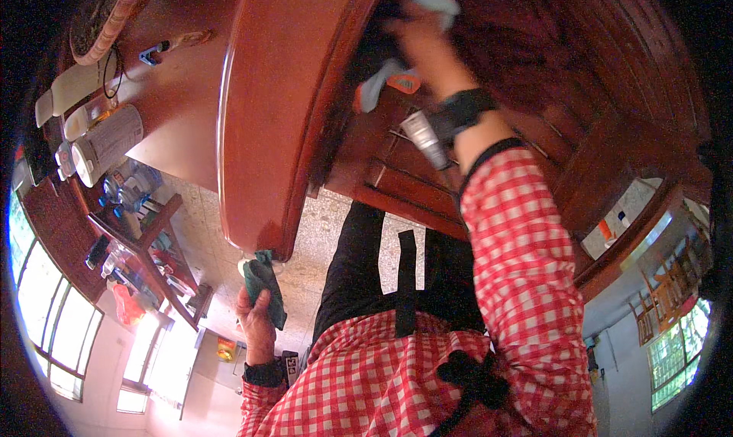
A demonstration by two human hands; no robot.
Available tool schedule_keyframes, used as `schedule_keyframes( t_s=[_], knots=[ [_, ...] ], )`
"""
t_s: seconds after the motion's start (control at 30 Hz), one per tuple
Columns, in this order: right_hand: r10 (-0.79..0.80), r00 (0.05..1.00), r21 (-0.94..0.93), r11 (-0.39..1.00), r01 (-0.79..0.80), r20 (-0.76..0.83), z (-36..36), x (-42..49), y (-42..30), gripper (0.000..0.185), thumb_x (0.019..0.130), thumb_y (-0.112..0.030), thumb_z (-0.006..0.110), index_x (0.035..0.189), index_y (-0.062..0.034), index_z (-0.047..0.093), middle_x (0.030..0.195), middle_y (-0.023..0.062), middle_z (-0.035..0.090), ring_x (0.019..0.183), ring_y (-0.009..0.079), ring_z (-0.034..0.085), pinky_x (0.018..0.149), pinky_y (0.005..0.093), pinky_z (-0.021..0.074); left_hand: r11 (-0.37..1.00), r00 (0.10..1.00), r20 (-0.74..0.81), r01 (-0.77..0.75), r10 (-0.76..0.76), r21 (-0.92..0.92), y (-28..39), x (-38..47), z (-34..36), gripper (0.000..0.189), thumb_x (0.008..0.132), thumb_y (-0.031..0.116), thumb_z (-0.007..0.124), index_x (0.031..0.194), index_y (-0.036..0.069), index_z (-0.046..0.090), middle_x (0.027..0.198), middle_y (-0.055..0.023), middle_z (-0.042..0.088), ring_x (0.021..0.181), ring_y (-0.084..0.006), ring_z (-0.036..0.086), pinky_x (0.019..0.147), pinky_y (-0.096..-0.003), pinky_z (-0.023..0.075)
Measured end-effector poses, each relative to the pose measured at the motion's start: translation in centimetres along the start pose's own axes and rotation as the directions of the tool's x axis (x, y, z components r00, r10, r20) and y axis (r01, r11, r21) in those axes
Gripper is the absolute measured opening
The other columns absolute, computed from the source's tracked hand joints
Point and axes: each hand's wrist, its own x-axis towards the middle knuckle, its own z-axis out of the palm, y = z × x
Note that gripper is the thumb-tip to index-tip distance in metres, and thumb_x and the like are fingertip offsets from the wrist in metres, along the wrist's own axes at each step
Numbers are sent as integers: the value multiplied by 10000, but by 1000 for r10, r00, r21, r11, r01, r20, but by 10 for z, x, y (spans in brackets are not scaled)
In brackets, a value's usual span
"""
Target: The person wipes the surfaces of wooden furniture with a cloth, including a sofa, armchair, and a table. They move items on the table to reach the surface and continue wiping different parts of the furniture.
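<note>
My left hand [259, 322] grips a folded dark green cloth [264, 285] by the rounded end of a glossy red-brown wooden panel [269, 122]. Something whitish shows at the cloth's left edge. Blurred by motion, my right hand [415, 27] reaches beyond the panel over dark red slatted wood [424, 191]. A pale cloth-like thing [438, 2] appears held in it, though its fingers are hard to make out. Below that hand is a grey and orange item [378, 88], too blurred to name. A silvery tube-like object [424, 136] shows beside my right wrist.
To the left, a white cylindrical container [109, 142] and a blue clip [153, 53] lie on a wooden surface. Large clear water bottles [129, 188] stand near a low wooden rack [157, 222]. Wooden chairs [667, 288] are at the far right. Speckled floor [326, 225] shows below.
</note>
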Motion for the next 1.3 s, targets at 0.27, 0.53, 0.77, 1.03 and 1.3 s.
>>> schedule_keyframes(
  t_s=[0.27,0.53,0.77,1.03,1.3],
  knots=[
    [317,923,-330,866,-375,-219,-197,-2,96,256,705,-72,531,947,8,555,969,201,555,932,358,511,794,422,415,998,999,35,36,-34,-50,4,13,0,264,773,39,581,1036,37,554,907,-23,596,757,-110,546,664,-239,452],
    [1,931,-184,980,-74,-366,-102,-34,-51,339,717,-106,609,1049,-51,567,945,160,580,934,277,527,851,364,393,1000,999,50,-8,9,-6,12,16,7,216,784,67,558,999,43,558,802,-19,587,617,-97,523,530,-217,419],
    [-464,800,-311,879,362,-381,-56,46,-83,523,734,21,512,1222,-72,350,1252,171,315,1168,354,304,955,368,277,994,994,-50,102,-100,31,12,9,6,260,776,35,578,1035,40,563,886,-5,594,723,-90,536,635,-221,447],
    [-10,995,994,33,-101,101,-10,81,-70,578,848,-444,431,1260,-46,350,1269,132,376,1132,257,380,967,346,282,996,996,11,84,-84,0,8,14,3,264,774,43,569,1038,50,563,843,7,583,689,-79,518,592,-205,427],
    [-235,972,674,713,194,-31,25,48,-36,544,864,-493,351,1257,-118,384,1276,84,398,1157,212,364,1008,376,225,991,991,-24,134,-133,26,15,9,3,264,785,35,559,1048,51,563,889,-10,590,738,-85,523,660,-210,423]
  ],
)
